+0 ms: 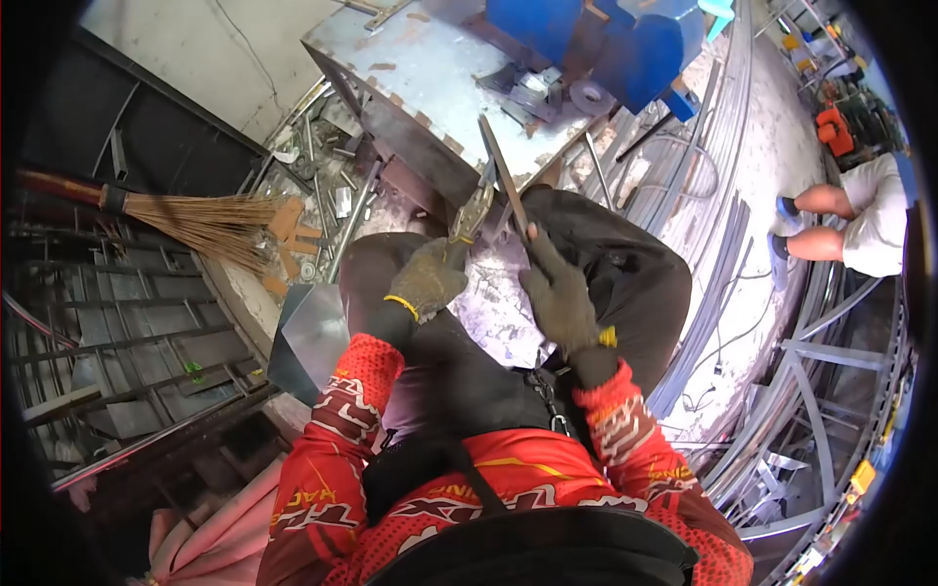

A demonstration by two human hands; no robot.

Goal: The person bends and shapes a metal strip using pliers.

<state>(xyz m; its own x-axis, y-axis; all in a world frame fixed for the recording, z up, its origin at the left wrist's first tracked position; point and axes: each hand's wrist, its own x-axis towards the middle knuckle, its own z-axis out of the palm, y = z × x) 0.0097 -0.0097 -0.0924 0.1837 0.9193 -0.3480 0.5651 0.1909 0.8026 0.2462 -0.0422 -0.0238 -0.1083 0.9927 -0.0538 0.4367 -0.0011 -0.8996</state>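
Observation:
My left hand [430, 279], in a grey work glove with a yellow cuff edge, is closed around the handles of locking pliers [473, 211]. Their jaws point up and away from me, beside a narrow brown flat bar [504, 172]. The lower end of that bar is in my right hand [561, 295], gloved the same way, with a bare fingertip showing along it. Both hands are between my bent knees, in front of a low metal-topped table [430, 80]. The bar's far end overlaps the tabletop in this view.
Blue containers [596, 44] and a tape roll [591, 97] are on the table. Metal offcuts [343, 201] litter the floor at left, near a straw broom [195, 217]. Long metal rods [718, 186] lie at right. Another person's legs [821, 221] show at far right.

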